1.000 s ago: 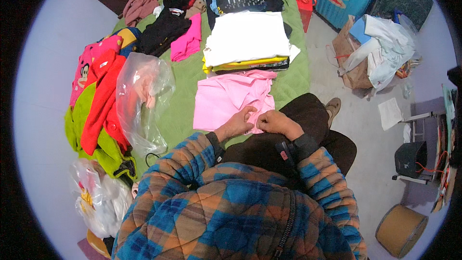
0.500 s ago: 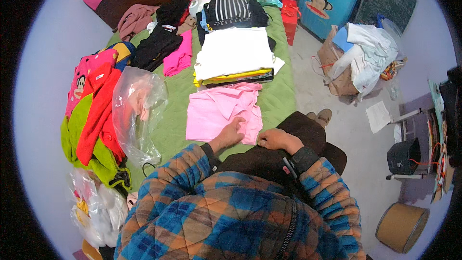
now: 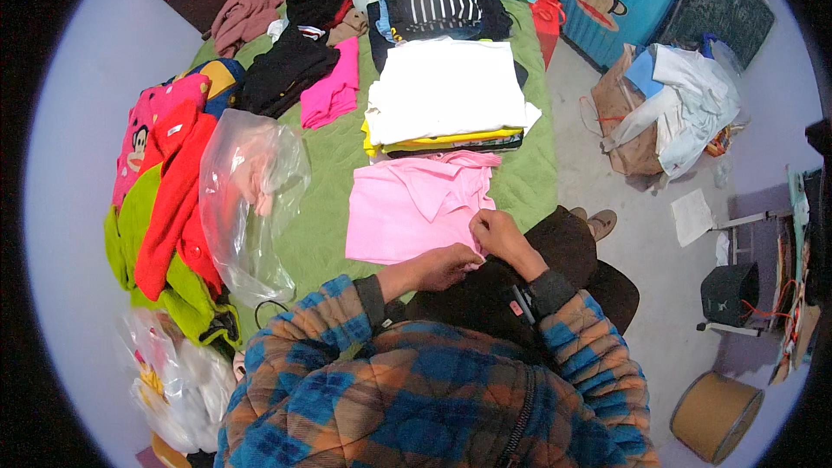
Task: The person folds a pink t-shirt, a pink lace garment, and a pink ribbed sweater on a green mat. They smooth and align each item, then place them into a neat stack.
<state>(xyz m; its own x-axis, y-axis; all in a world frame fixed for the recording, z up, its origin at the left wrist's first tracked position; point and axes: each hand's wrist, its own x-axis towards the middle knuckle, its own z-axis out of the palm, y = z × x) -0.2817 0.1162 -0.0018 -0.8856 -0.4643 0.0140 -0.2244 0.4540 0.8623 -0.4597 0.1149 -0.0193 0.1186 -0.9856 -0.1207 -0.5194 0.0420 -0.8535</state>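
Note:
A light pink collared shirt (image 3: 399,212) lies folded on the green bed cover (image 3: 325,182) in front of me. At its near right corner, my left hand (image 3: 442,267) has its fingers closed on the shirt's lower edge. Just above and to the right of it, my right hand (image 3: 498,232) is also closed, pinching the shirt's right edge. The fingertips of both hands are partly hidden. Touching the far side of the pink shirt is a stack of folded clothes, with a white garment (image 3: 446,91) on top and a yellow one (image 3: 451,139) below.
Left are a clear plastic bag (image 3: 256,208), a red garment (image 3: 178,199) and a lime green one (image 3: 139,234). Black clothes (image 3: 282,78) and a bright pink piece (image 3: 331,87) lie farther back. A blue suitcase (image 3: 620,4) and a brown paper bag (image 3: 624,121) stand on the floor, right.
My left hand has moved right and nearer, from on top of the pink shirt to its near edge. My right hand has moved up along the right edge. The view has shifted slightly.

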